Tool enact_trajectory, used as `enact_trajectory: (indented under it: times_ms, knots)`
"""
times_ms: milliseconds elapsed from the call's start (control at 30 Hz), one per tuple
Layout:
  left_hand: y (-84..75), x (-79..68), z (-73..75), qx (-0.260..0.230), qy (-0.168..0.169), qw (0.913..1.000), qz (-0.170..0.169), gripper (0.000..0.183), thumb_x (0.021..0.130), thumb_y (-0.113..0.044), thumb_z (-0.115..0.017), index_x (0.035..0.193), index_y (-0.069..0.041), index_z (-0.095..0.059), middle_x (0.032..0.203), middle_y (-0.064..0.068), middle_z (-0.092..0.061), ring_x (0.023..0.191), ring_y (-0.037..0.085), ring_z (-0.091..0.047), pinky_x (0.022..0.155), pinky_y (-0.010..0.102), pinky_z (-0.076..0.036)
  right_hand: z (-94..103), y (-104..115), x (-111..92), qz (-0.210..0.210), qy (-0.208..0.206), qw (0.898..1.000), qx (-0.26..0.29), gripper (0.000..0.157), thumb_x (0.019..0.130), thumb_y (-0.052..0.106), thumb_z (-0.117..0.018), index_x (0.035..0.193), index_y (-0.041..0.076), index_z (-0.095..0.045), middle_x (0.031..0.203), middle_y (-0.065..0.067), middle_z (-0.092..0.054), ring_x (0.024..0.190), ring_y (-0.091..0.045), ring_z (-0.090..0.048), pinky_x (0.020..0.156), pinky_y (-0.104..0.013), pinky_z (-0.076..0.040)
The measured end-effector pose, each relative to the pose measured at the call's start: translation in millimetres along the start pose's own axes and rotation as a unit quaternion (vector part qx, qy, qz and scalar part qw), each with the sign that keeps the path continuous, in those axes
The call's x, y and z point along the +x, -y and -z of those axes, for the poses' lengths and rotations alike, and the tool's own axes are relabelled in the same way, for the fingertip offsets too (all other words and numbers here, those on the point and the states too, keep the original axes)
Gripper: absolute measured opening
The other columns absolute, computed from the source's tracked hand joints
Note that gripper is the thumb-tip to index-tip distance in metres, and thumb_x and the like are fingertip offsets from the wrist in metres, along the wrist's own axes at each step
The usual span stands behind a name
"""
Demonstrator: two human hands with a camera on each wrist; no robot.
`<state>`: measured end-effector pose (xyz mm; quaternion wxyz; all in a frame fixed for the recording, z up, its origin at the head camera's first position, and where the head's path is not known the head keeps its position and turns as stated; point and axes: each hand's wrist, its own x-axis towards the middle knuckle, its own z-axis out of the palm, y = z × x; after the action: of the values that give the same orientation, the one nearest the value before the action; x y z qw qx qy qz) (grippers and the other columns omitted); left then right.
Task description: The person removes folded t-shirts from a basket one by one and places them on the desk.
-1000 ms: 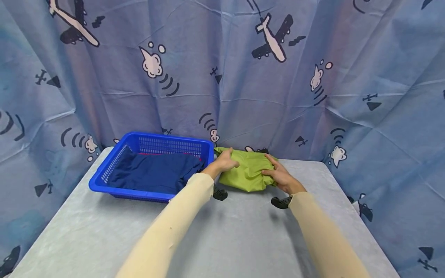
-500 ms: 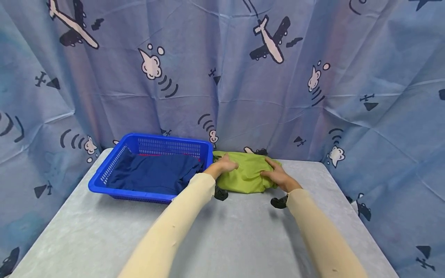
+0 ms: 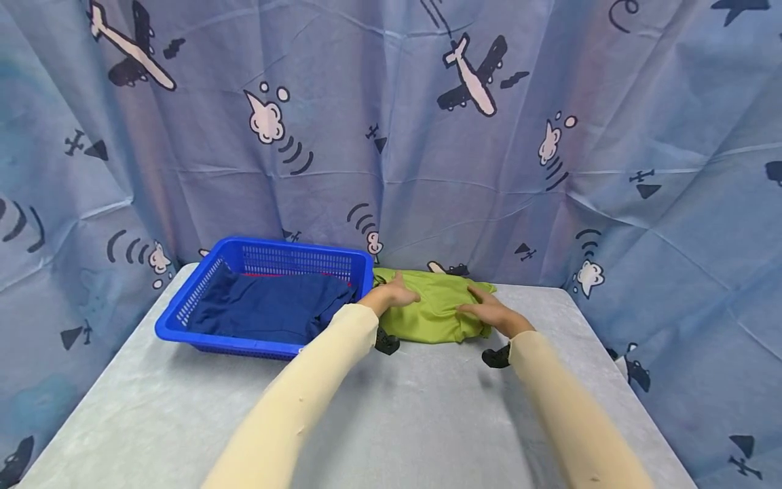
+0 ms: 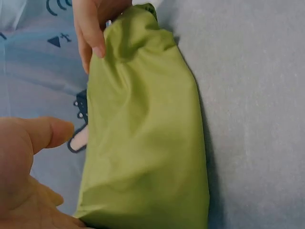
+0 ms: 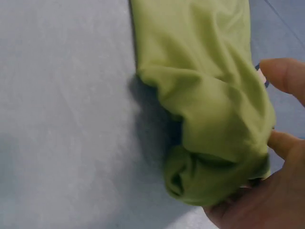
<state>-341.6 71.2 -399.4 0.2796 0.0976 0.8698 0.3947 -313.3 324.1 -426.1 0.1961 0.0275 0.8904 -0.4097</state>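
A folded green cloth (image 3: 435, 305) lies flat on the grey tabletop beside the basket, with a bunched, rolled end on the right. At its left end is my left hand (image 3: 397, 295); in the left wrist view the thumb (image 4: 59, 132) stands apart from the cloth and the fingers are mostly hidden. My right hand (image 3: 490, 312) rests against the rolled end, fingers spread. The right wrist view shows that thumb (image 5: 281, 76) clear of the fabric, while the other fingers touch the bundle's end and lie partly beneath it.
A blue plastic basket (image 3: 293, 247) stands to the left, close against the cloth. It holds a dark blue folded garment (image 3: 275, 305) with a bit of red (image 3: 263, 274) behind it. A patterned curtain (image 3: 305, 136) hangs along the table's back.
The green cloth has settled flatter on the table and spread slightly. My right hand's fingers have loosened from its right end; my left hand has barely moved.
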Motion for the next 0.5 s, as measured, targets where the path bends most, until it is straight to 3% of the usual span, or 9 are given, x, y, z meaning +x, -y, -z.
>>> enact_trajectory:
  times_ms: [133, 333, 500]
  knots:
    - [-5.5, -8.2, 2.0, 0.017, 0.003, 0.9998, -0.004, 0.092, 0.101, -0.031, -0.054, 0.162, -0.005, 0.010, 0.171, 0.018, -0.008, 0.158, 0.032, -0.013, 0.129, 0.045, -0.017, 7.3, 4, -5, -0.006, 0.014, 1.000, -0.013, 0.090, 0.101, 0.036, -0.055, 0.163, 0.008, 0.004, 0.170, -0.023, 0.003, 0.156, -0.047, 0.001, 0.124, -0.064, -0.014]
    - [-18.2, -21.3, 7.2, 0.016, 0.006, 0.9998, -0.006, 0.088, 0.103, -0.032, -0.050, 0.162, -0.007, 0.012, 0.171, 0.016, -0.002, 0.158, 0.034, -0.007, 0.129, 0.047, -0.015, 15.6, 10, -10, -0.037, -0.010, 0.999, -0.038, 0.081, 0.105, 0.036, -0.047, 0.162, 0.002, 0.000, 0.167, -0.030, 0.003, 0.153, -0.052, -0.008, 0.119, -0.067, -0.024]
    - [-24.6, -28.8, 6.7, 0.021, 0.000, 0.9995, -0.024, 0.085, 0.103, -0.032, -0.050, 0.163, -0.010, 0.005, 0.171, 0.018, 0.001, 0.159, 0.035, 0.000, 0.129, 0.049, -0.012, 17.2, 22, -18, -0.019, -0.017, 0.997, -0.075, 0.075, 0.106, 0.034, -0.043, 0.161, -0.001, -0.008, 0.166, -0.032, -0.005, 0.152, -0.052, -0.011, 0.121, -0.066, -0.022]
